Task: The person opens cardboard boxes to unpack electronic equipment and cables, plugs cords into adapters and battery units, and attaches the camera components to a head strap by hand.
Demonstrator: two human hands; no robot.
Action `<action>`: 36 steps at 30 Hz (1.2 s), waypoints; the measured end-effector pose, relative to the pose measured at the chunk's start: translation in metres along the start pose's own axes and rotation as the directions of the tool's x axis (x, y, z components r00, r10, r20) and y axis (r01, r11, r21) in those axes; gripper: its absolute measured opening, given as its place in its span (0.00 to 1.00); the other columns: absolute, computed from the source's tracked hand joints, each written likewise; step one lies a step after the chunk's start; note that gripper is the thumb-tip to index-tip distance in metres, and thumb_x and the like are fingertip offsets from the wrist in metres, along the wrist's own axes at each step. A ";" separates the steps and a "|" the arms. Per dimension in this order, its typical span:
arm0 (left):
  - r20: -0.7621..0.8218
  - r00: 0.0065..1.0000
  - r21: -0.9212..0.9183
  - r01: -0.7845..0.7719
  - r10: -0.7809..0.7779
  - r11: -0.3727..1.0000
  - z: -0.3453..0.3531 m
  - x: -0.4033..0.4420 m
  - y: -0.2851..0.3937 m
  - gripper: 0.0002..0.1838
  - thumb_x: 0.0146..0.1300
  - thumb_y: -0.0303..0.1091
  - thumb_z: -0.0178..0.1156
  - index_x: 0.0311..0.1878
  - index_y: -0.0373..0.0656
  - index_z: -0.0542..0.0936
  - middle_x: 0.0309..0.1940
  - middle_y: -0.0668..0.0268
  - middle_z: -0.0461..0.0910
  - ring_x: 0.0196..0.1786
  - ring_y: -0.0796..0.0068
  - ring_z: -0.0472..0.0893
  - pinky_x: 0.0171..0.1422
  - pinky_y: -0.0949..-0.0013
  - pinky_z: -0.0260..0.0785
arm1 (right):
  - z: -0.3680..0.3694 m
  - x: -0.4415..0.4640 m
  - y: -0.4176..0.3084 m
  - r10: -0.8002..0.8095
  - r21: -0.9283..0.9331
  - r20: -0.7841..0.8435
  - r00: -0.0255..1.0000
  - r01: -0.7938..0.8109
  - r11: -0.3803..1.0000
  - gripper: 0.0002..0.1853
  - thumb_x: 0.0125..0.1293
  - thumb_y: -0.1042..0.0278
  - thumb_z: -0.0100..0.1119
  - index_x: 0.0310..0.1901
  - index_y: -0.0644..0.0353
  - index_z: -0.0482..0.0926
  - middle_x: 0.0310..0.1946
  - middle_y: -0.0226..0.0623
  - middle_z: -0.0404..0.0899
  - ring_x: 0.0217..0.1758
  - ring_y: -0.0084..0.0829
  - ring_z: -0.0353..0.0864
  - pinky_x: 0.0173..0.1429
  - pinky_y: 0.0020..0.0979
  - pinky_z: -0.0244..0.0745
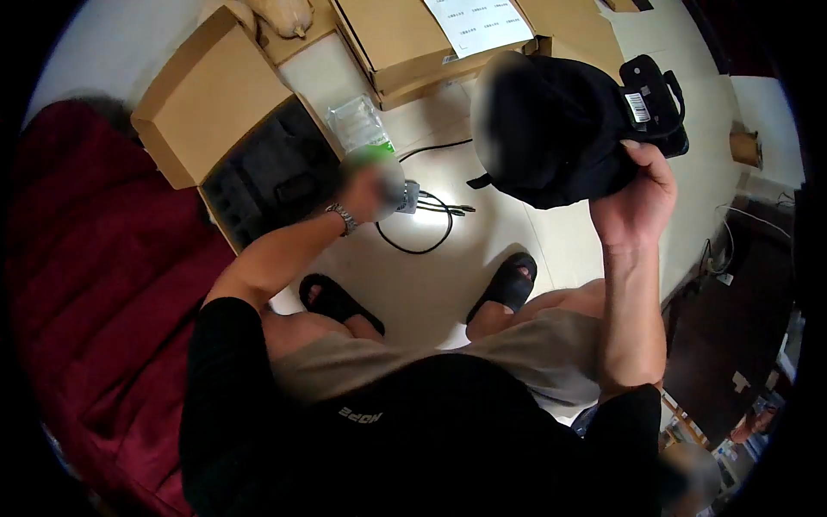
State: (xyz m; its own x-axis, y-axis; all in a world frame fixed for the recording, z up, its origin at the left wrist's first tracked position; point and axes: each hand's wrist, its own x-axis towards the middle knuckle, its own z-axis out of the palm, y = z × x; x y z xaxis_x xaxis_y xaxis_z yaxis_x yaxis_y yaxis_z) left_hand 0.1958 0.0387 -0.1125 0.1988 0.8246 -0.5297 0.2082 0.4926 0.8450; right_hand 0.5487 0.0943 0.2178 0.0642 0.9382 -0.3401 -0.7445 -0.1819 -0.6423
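My right hand [639, 194] grips a black cap [577, 129] from its right side, with the thumb pressed near a black device [650, 99] that carries a white barcode label. The cap's hollow inside faces left and is partly blurred. At the centre left, my left hand [369, 194] is closed round a small grey device [408, 196]; a blur hides most of its fingers. A black cable [419, 252] loops on the floor beside that device. The left wrist wears a metal watch band [345, 219].
An open cardboard box [207, 95] with dark foam [276, 168] lies at the left. Behind are a clear plastic packet [357, 125], another carton [396, 43] and a printed sheet [481, 24]. Red fabric [95, 302] covers the far left; dark furniture [732, 319] stands right.
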 end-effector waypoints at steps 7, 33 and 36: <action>-0.016 0.998 0.167 0.068 -0.066 0.984 0.003 -0.009 0.019 0.39 0.55 0.18 0.61 0.71 0.48 0.62 0.32 0.65 0.72 0.36 0.70 0.77 0.42 0.65 0.73 | 0.005 -0.002 0.004 -0.051 -0.065 -0.013 0.999 0.050 0.997 0.19 0.59 0.79 0.52 0.53 0.66 0.78 0.50 0.39 0.84 0.55 0.37 0.82 0.69 0.39 0.70; -0.022 0.999 0.438 -0.031 0.045 0.899 -0.007 0.001 -0.015 0.06 0.60 0.26 0.60 0.40 0.44 0.83 0.34 0.63 0.84 0.38 0.69 0.83 0.44 0.66 0.75 | 0.023 -0.008 0.014 -0.113 -0.277 -0.026 0.993 0.102 0.955 0.23 0.55 0.77 0.55 0.55 0.70 0.76 0.52 0.41 0.82 0.56 0.39 0.80 0.69 0.38 0.69; 0.014 1.000 0.457 -0.007 0.001 0.890 -0.004 -0.004 0.000 0.11 0.61 0.27 0.61 0.48 0.43 0.81 0.35 0.63 0.83 0.37 0.73 0.81 0.43 0.67 0.74 | 0.023 -0.005 0.011 -0.096 -0.324 -0.007 0.995 0.089 0.942 0.27 0.53 0.79 0.55 0.59 0.68 0.74 0.55 0.40 0.81 0.58 0.39 0.79 0.70 0.37 0.69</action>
State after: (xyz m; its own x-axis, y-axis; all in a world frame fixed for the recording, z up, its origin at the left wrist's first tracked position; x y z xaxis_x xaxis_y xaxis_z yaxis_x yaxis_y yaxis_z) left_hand 0.1912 0.0363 -0.1096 0.2120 0.8213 -0.5296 0.6210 0.3052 0.7219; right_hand 0.5245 0.0941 0.2286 0.1402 0.9492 -0.2816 -0.4800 -0.1836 -0.8579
